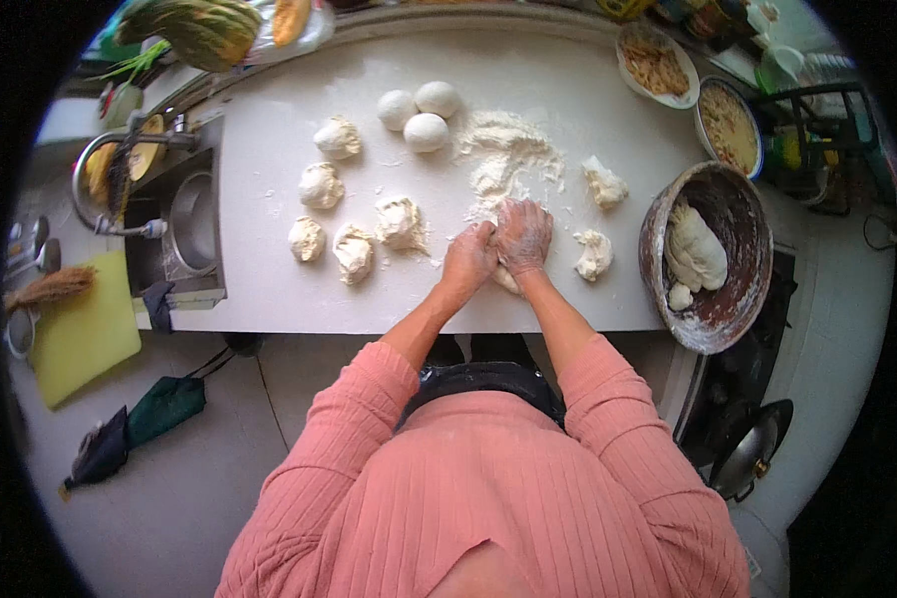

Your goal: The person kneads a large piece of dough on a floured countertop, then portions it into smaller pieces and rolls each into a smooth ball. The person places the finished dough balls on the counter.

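Near the counter's front edge, a piece of dough point(505, 279) lies mostly covered by my two hands. My left hand point(469, 258) curls against its left side, and my floury right hand point(524, 235) presses on it from above; the two hands touch. Just beyond is a heap of loose flour point(504, 153). Three smooth dough balls point(427, 133) sit together farther back. Several rough dough lumps point(399, 223) lie to the left, and two more, an upper lump point(605, 183) and a lower lump point(593, 255), lie to the right.
A brown basin point(650, 239) holding a large dough mass stands at the right. Behind it are a bowl of yellowish mixture point(731, 127) and a bowl of food pieces point(656, 67). A sink with a curved faucet point(82, 176) is at the left, and a lidded pan point(751, 452) is at lower right.
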`<state>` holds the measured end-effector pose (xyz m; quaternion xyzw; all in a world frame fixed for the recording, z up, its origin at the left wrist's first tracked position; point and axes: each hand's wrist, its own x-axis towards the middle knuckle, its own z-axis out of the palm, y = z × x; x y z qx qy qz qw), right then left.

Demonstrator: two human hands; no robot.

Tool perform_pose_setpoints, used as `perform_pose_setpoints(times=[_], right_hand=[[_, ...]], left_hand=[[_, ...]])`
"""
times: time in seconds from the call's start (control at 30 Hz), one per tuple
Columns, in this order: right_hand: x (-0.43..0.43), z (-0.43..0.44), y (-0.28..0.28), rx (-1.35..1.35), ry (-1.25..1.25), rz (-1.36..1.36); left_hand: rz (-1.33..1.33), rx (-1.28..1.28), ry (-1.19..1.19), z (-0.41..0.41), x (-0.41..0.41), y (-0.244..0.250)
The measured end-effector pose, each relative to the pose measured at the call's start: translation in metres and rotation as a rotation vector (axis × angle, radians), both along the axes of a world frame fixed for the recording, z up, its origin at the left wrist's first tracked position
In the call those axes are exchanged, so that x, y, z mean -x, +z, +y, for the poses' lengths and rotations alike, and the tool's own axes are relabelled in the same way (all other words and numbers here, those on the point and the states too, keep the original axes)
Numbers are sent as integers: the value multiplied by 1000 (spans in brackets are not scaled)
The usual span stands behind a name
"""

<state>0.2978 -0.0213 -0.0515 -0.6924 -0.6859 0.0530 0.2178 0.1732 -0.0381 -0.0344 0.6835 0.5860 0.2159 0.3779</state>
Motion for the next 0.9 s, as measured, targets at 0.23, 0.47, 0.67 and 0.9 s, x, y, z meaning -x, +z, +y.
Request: perform_pose_setpoints(times=[0.23, 0.47, 0.67, 0.9], right_hand=[[-11, -15, 54, 402, -130, 479], [-23, -52, 1, -70, 370, -80], [-14, -10, -11, -8, 119, 8], [-19, -47, 8, 131, 34, 439]], left_hand=[[-187, -83, -2, -39, 8, 30], [-256, -56, 226, -79, 10, 8], [-252, 327, 301, -32, 1, 9], [-236, -74, 67, -58, 0, 23]])
